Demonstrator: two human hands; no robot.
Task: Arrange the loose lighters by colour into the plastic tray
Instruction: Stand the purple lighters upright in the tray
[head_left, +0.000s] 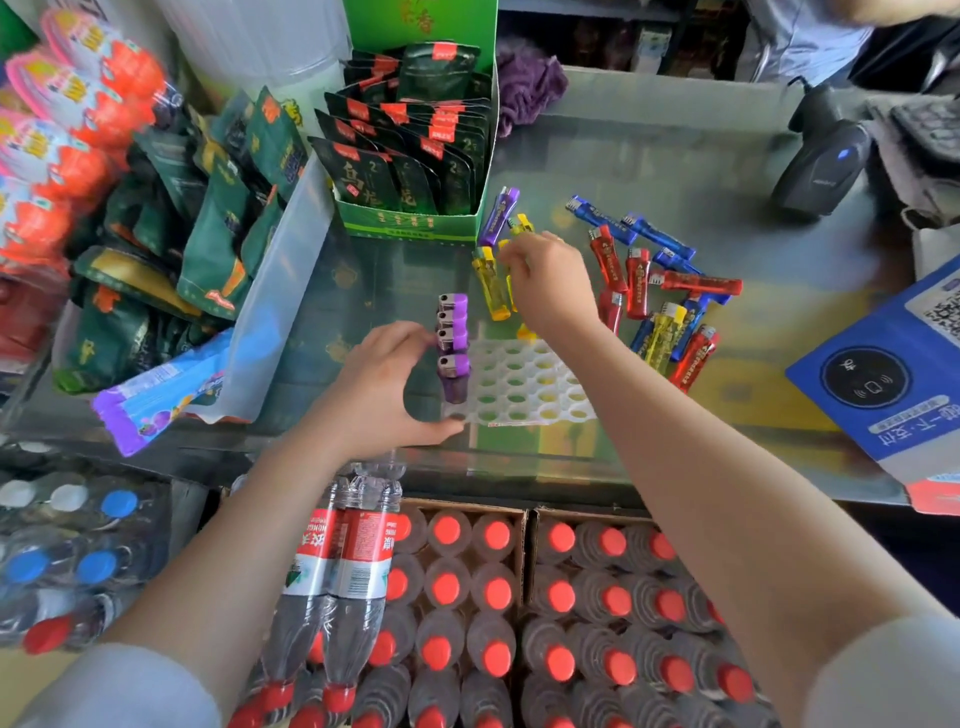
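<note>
I see the white plastic tray with round holes lying flat on the glass tabletop, and four purple lighters stand upright in its left column, one behind another. My left hand sits at the tray's near left corner, fingers curled toward the purple row and thumb laid along the tray's front edge; I cannot tell whether the fingertips actually grip a lighter. My right hand reaches past the tray's far edge with its fingers bent and drawn together over the loose yellow lighters, seemingly pinching one, though the hand hides the contact. A single purple lighter lies just beyond, beside a green cardboard display box of dark sachets. To the right of the tray, a jumbled pile of red, blue and yellow lighters lies on the tabletop. A black handheld barcode scanner rests at the far right, and red-capped water bottles stand packed in cartons below the tabletop's near edge
</note>
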